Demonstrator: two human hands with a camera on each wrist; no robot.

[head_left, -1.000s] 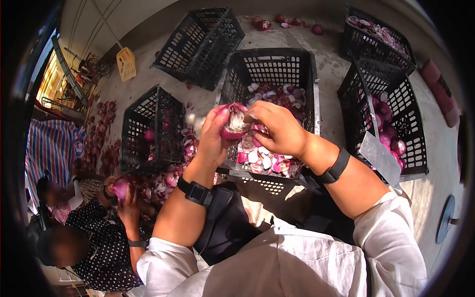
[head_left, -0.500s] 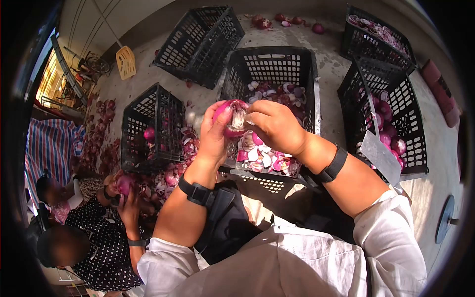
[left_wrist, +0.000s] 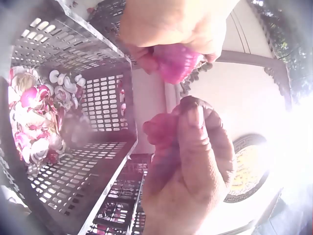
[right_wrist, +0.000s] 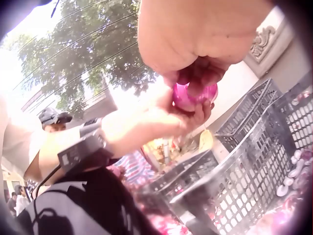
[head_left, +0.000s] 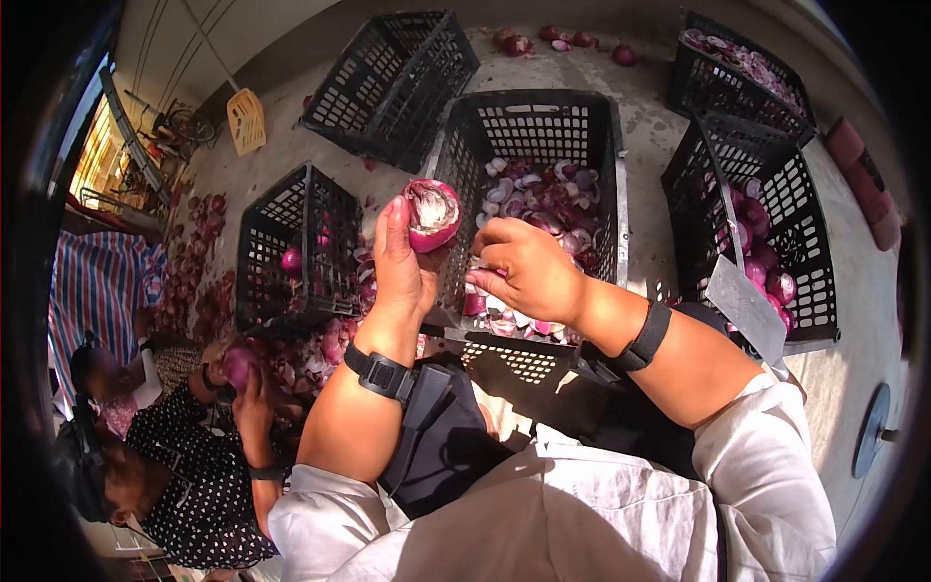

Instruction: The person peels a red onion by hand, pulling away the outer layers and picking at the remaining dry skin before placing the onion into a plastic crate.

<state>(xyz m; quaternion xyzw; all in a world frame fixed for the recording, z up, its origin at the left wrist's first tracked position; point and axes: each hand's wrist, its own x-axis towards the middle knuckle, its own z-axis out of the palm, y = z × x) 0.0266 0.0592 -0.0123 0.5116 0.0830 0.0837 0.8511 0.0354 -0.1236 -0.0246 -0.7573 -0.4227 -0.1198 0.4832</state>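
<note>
My left hand [head_left: 402, 267] holds a red onion [head_left: 433, 215] whose pale, dry inner side faces up, above the left wall of the middle crate [head_left: 621, 209]. Just right of the onion and apart from it, my right hand [head_left: 533, 270] has its fingers curled, thumb against the index finger; whether a scrap is between them cannot be told. The left wrist view has the onion [left_wrist: 177, 63] in the left hand [left_wrist: 171, 24], with the right hand [left_wrist: 190, 166] separate. Onion skins and pieces [head_left: 543, 199] lie in the middle crate.
A crate with onions [head_left: 824, 262] and a metal blade [head_left: 747, 308] stand at the right. Another crate [head_left: 242, 262] is at the left, beside a person in a dotted top [head_left: 208, 495] handling an onion [head_left: 240, 369]. More crates [head_left: 388, 87] stand farther back.
The onion and my left hand have shifted slightly left and up, with the onion turned. My right hand has come away from it, a little lower.
</note>
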